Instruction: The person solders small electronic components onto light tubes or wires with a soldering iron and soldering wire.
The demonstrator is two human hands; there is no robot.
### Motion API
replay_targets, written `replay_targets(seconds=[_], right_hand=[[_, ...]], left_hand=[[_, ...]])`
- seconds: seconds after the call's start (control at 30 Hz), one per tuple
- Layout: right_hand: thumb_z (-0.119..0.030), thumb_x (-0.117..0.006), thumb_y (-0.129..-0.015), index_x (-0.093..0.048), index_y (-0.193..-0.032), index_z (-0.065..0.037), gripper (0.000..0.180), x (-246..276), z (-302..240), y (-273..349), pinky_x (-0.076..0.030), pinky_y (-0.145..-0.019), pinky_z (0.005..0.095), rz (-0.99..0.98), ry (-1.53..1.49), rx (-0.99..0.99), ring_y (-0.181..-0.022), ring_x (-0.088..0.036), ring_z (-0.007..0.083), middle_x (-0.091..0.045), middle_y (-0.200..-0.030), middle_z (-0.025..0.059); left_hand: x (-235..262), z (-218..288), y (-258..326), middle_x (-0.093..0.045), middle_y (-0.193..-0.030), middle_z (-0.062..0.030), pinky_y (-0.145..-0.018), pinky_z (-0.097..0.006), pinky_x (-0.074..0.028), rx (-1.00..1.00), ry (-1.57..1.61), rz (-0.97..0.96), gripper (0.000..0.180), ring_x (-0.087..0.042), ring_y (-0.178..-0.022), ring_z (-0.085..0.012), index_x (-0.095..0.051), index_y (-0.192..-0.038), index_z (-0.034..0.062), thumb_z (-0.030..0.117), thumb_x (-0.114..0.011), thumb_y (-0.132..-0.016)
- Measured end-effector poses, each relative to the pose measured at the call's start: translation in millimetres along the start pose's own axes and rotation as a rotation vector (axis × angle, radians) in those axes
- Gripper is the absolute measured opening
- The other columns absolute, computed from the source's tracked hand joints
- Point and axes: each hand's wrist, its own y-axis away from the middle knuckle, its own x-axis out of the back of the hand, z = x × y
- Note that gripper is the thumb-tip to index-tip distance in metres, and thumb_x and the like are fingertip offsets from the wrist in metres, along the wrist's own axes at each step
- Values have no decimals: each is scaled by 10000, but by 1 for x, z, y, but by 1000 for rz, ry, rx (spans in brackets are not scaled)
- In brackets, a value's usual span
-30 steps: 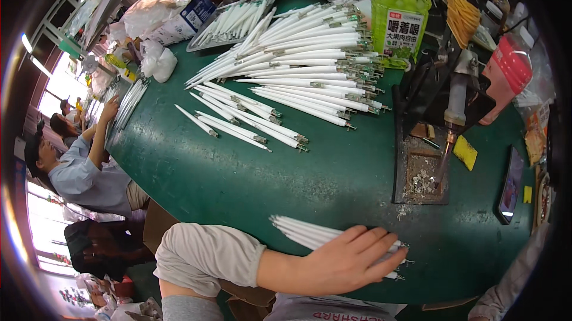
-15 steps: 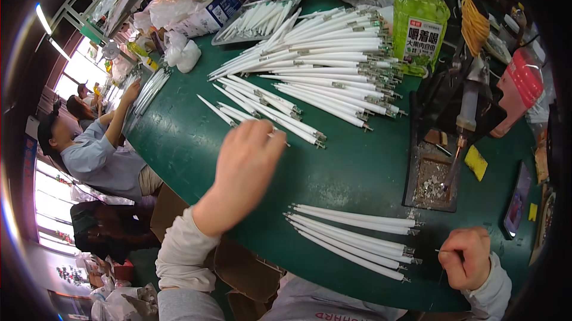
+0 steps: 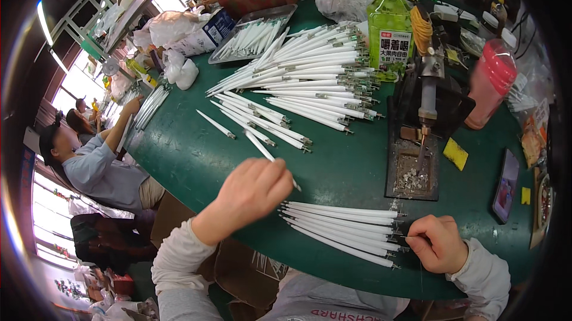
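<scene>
My left hand is closed around a white tapered stick, whose ends stick out on either side of the fingers. It hangs over the table, just left of a row of similar sticks lying side by side at the near edge. These have small metal fittings at their right ends. Next to those fittings my right hand is pinched on a thin wire, its tip just showing. Farther back lie a large fanned pile of white sticks, a smaller group and one single stick.
A soldering iron leans tip-down in a black stand over a debris tray. Around it are a green drink bottle, a pink bottle, a yellow sponge and a phone. Another person works at the left.
My left hand has drawn a stick from the small group toward the near row. My right hand has shifted slightly left and up in the view, as the whole view has moved.
</scene>
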Motion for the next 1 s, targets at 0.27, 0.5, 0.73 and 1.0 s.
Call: replay_targets(seconds=[0.27, 0.5, 0.73, 1.0], right_hand=[[-56, -633, -835, -542, -854, -35, 95, -4, 6, 2, -453, -494, 310, -22, -74, -98, -520, -592, 242, -584, -622, 87], [-38, -634, -829, -544, -857, -23, 95, -1, 5, 2, -438, -477, 296, -34, -129, -188, -503, -580, 228, -580, -617, 85], [-38, -650, -822, -548, -847, -18, 107, -8, 11, 2, -431, -473, 269, -19, -127, -219, -478, -570, 185, -559, -567, 74], [-52, -614, -886, -530, -896, -11, 94, 4, -3, -4, -440, -478, 223, -147, -366, -408, -521, -598, 99, -620, -615, 41]], left_hand=[[12, 36, 3, -619, -930, -144, -603, -317, -565, 11, 440, 396, 232, -651, -734, -251, -608, -882, -13, -29, -686, -664], [-7, 26, 15, -615, -980, -146, -746, -295, -543, 533, 963, 386, 222, -661, -849, -219, -572, -919, -8, -145, -636, -756], [-17, 11, 41, -610, -990, -117, -696, -285, -527, 811, 810, 251, 209, -639, -823, -202, -618, -968, 0, -87, -642, -780], [-18, 5, 31, -577, -1029, -115, -771, -358, -491, 590, 558, 4, 250, -587, -914, -285, -623, -994, 30, 15, -693, -754]])
